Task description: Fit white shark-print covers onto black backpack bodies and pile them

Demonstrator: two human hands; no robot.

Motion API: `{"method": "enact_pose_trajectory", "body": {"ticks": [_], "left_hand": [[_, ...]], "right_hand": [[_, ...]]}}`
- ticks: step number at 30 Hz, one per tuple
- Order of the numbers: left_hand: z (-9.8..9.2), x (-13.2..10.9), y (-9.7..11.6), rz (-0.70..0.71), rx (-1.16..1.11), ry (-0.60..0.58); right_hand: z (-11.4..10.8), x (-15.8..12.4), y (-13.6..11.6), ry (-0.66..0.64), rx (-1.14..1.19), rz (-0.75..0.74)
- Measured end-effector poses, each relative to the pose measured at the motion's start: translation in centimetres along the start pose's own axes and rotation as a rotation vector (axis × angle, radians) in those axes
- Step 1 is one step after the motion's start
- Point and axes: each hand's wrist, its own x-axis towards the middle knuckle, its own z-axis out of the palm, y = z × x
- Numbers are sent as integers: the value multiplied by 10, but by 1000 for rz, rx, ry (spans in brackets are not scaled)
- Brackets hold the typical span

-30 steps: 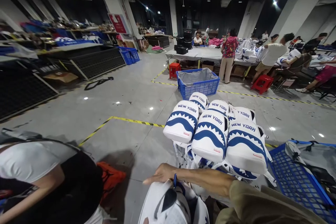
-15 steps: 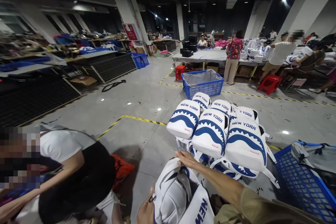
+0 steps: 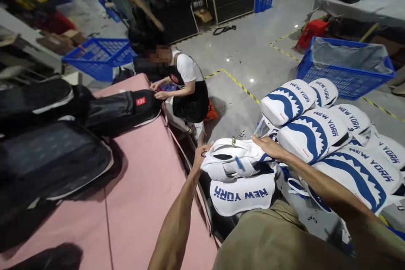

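Clasping NEW YORK backpack (image 3: 228, 173) by opposite ends in closed left hand (image 3: 199, 155) and right hand (image 3: 268, 147), probably steadying it.

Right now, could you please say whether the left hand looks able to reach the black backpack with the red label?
Probably not: the left hand holds a white backpack, and the black backpack lies farther off, on the pink tabletop, near a co-worker's hands.
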Motion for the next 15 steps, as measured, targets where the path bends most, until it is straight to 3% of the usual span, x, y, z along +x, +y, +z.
{"method": "enact_pose_trajectory", "body": {"ticks": [3, 6, 9, 12, 15], "left_hand": [[-16, -4, -26, -66, -17, 42], [-4, -17, -51, -140, -36, 73], [13, -36, -70, -177, -64, 101], [21, -58, -83, -179, -98, 120], [27, -84, -95, -151, -164, 121]], "right_hand": [[13, 27, -11, -54, -98, 67], [36, 66, -12, 36, -274, 92], [46, 86, -11, 99, -337, 69], [35, 77, -13, 141, -363, 25], [16, 37, -11, 242, -341, -40]]}}
